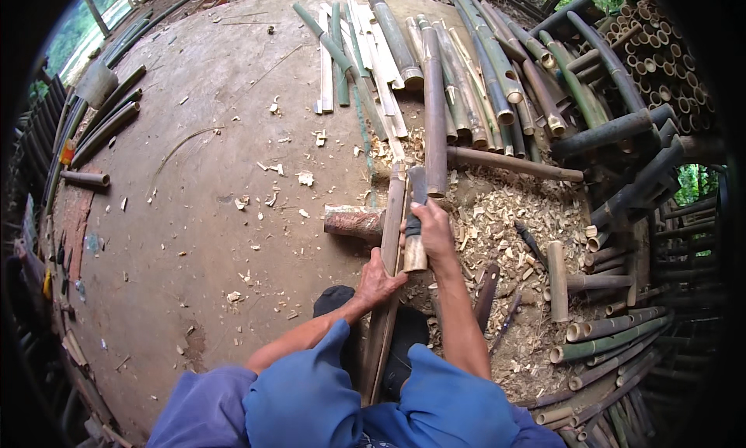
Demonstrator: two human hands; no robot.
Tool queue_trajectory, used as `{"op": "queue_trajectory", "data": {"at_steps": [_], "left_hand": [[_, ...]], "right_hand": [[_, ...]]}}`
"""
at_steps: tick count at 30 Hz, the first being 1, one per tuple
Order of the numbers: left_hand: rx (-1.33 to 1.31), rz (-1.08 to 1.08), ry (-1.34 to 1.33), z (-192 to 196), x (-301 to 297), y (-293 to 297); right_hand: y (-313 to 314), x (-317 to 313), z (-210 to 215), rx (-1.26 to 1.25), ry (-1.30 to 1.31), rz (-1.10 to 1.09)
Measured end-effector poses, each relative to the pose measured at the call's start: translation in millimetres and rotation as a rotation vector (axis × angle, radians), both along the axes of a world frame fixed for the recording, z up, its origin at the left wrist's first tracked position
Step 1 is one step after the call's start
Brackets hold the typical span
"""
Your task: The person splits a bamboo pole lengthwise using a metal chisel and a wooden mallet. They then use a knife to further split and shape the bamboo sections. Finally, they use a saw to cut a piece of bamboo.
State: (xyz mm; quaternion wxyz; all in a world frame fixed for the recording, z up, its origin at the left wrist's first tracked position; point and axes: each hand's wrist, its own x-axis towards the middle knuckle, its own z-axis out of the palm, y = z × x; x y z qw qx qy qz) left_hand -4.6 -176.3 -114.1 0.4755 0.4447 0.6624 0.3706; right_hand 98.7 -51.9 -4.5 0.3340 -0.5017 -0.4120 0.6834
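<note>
A long split length of brown bamboo (pixel 394 207) runs between my legs and away from me, resting across a short log block (pixel 353 223). My left hand (pixel 378 280) is closed around the bamboo, just nearer to me than the block. My right hand (pixel 434 234) is wrapped round the grip of a broad-bladed chopping knife (pixel 417 185), close beside the bamboo's right edge. The knife's dark blade points away from me, and its pale handle end (pixel 416 255) shows below my fingers. Where the blade's edge meets the bamboo, if it does, I cannot tell.
Bamboo poles (pixel 396 44) and pale split strips (pixel 326 67) lie beyond the block. Wood chips (pixel 505 230) cover the ground to the right, with more bamboo lengths (pixel 614 324) there. Cut bamboo tubes (pixel 653 52) are stacked far right. Dark poles (pixel 116 114) lie left.
</note>
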Motion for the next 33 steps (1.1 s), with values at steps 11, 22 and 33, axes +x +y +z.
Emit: {"op": "queue_trajectory", "data": {"at_steps": [11, 22, 33], "left_hand": [[-0.144, 0.066, -0.249, 9.8, -9.9, -6.7], [-0.192, -0.074, -0.181, 6.8, -21.3, -3.1], [-0.143, -0.061, -0.197, 20.7, -19.9, -12.2]], "right_hand": [[-100.1, 51.0, 13.6, -0.133, 0.166, -0.116], [-122.6, 53.6, 16.1, -0.222, -0.060, 0.027], [-134.9, 52.8, 16.3, -0.334, 0.078, -0.053]]}}
